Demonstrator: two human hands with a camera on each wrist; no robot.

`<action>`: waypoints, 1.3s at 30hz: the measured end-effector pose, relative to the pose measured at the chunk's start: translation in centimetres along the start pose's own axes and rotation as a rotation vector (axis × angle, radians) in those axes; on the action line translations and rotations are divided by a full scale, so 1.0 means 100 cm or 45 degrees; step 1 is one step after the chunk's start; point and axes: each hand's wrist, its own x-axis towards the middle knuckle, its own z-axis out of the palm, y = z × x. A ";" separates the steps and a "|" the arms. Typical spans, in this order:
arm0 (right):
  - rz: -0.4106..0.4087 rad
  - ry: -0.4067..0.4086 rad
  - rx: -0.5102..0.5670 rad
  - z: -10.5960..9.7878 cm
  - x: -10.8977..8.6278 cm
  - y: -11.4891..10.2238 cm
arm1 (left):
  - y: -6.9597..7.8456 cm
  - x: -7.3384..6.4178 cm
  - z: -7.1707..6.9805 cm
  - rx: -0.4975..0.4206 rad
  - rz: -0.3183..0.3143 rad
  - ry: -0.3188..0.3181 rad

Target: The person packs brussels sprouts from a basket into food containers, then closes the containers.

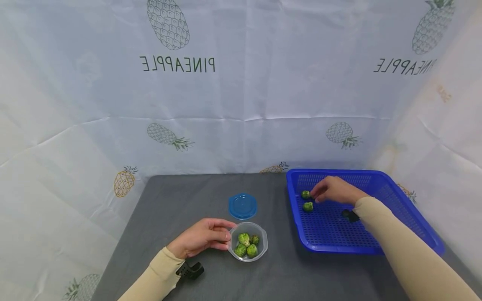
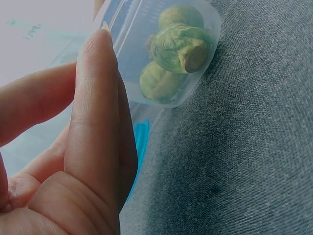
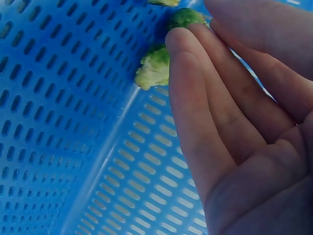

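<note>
My left hand [image 1: 205,237] is at the left rim of a clear plastic container [image 1: 263,249], pinching its edge between thumb and fingers. Several green Brussels sprouts [image 1: 251,251] lie inside it; the left wrist view shows sprouts [image 2: 178,48] through its wall. Over at the blue basket [image 1: 335,249], my right hand [image 1: 335,190] reaches inside, fingertips down. A dark green sprout [image 3: 185,17] sits at those fingertips, partly covered; whether it is gripped I cannot tell. Beside it, a paler sprout [image 3: 152,73] rests near the basket wall. The head view also shows a sprout [image 1: 308,207] below the fingers.
A round blue lid [image 1: 242,206] lies on the dark grey tabletop [image 1: 196,196], just behind the container. Pale curtains [image 1: 241,92] printed with pineapples hang behind the table and at both sides. The basket has raised, perforated walls [image 3: 54,73].
</note>
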 end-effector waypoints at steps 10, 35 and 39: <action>0.011 -0.035 0.015 0.007 0.006 0.002 | -0.001 0.001 -0.001 -0.006 -0.003 0.005; -0.013 -0.054 -0.068 0.022 0.016 -0.002 | 0.001 0.000 0.000 -0.021 -0.032 0.030; -0.001 -0.044 -0.076 0.022 0.015 -0.001 | 0.001 0.000 0.000 -0.022 -0.030 0.030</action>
